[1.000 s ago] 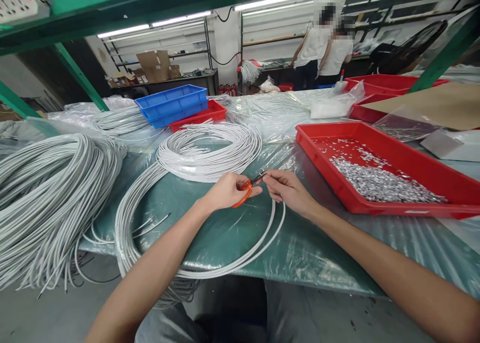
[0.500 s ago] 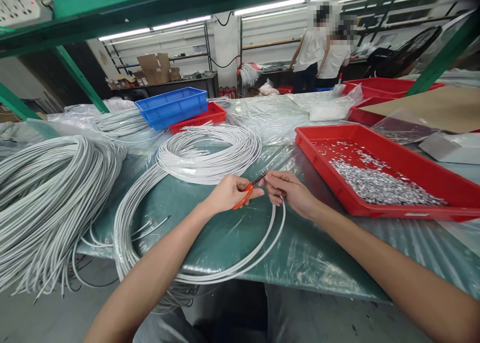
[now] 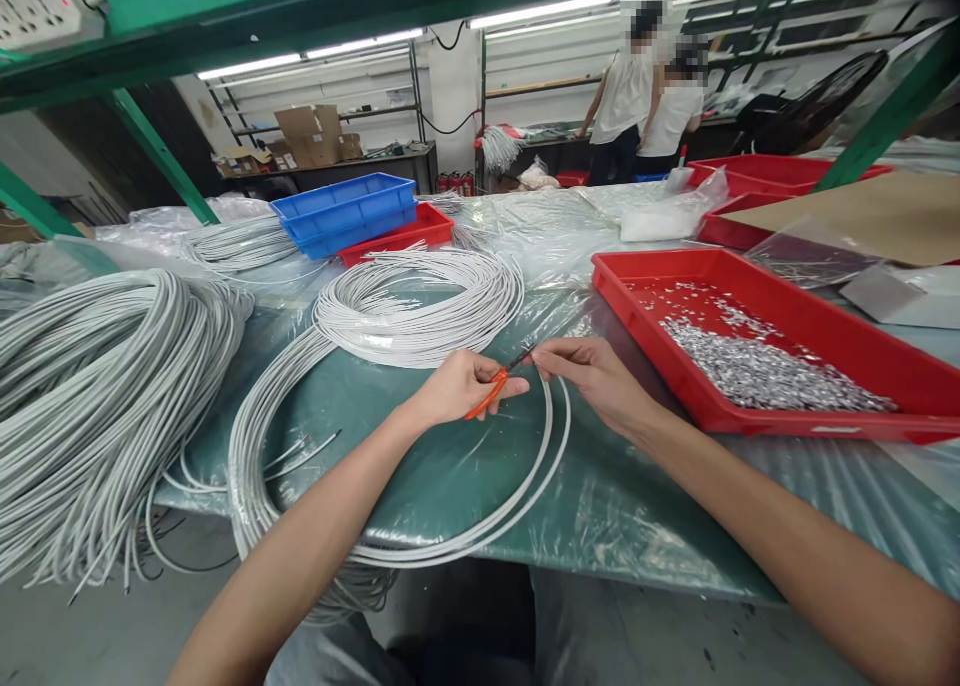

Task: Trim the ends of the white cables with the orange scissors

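Observation:
My left hand (image 3: 457, 386) is closed around orange-handled scissors (image 3: 491, 388), whose dark blades point up and right toward my other hand. My right hand (image 3: 592, 374) pinches the end of a white cable (image 3: 517, 496) at the blade tips. That cable loops down over the green table's (image 3: 450, 466) front edge and back to a bundle of grey-white cables (image 3: 259, 446) on the left. A neat coil of white cables (image 3: 420, 306) lies just beyond my hands.
A red tray (image 3: 750, 416) with several small silver metal pieces sits to the right. Blue and red trays (image 3: 345, 211) are stacked at the back. A big heap of grey cables (image 3: 90, 396) hangs off the left. Two people stand far behind.
My right hand has shifted slightly, its fingers stretching out more along the cable end at the scissor tips. The left hand and scissors hardly moved.

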`<state>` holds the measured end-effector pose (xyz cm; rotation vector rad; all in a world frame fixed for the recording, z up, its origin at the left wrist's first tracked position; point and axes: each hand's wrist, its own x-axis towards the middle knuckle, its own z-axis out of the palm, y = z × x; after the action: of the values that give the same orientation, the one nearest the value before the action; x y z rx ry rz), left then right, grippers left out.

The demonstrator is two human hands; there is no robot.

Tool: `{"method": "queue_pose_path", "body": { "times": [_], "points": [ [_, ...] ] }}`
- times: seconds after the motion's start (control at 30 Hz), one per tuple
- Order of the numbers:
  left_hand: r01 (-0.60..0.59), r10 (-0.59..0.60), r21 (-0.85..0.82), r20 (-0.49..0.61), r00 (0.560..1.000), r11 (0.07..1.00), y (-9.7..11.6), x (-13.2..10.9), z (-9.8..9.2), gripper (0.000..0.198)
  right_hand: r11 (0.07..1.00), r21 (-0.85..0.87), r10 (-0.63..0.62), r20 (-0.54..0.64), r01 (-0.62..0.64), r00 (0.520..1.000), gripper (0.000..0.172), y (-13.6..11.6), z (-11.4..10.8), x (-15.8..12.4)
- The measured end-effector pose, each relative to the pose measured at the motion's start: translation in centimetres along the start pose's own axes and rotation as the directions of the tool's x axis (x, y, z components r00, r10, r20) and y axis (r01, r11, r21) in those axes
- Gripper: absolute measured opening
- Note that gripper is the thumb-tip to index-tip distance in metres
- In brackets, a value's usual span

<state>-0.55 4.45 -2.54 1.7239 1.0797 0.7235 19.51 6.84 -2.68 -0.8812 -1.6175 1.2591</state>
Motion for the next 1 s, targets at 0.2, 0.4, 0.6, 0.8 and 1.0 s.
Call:
{"method": "queue_pose_path", "body": {
  "times": [0.2, 0.4, 0.6, 0.8, 1.0],
  "points": [
    [0.006, -0.006, -0.022, 0.006, 1.0, 1.0, 0.3, -0.1, 0.3, 0.048, 0.977, -0.167, -0.163, -0.16, 0.136, 0.974, 0.018, 0.3, 0.4, -0.4],
    [0.024, -0.024, -0.055, 0.002, 1.0, 0.998, 0.4, 0.0, 0.5, 0.047, 0.887, -0.38, -0.375, -0.261, 0.262, 0.89, 0.011, 1.1, 0.8, -0.6],
    [0.048, -0.048, -0.013, -0.026, 0.998, 0.999, 0.3, -0.1, 0.5, 0.048, 0.876, -0.421, -0.35, -0.215, 0.237, 0.911, 0.014, 1.1, 1.0, -0.7],
    [0.029, -0.028, 0.025, -0.062, 0.998, 0.999, -0.3, 0.1, 0.6, 0.048, 0.897, -0.399, -0.224, -0.042, 0.189, 0.974, 0.022, 0.4, 1.0, -0.9],
    [-0.021, 0.025, 0.068, -0.062, 0.998, 0.997, -0.5, 0.2, 0.5, 0.047, 0.99, -0.118, -0.066, 0.084, 0.075, 0.994, 0.027, -0.1, 0.5, -0.5]
  ]
}}
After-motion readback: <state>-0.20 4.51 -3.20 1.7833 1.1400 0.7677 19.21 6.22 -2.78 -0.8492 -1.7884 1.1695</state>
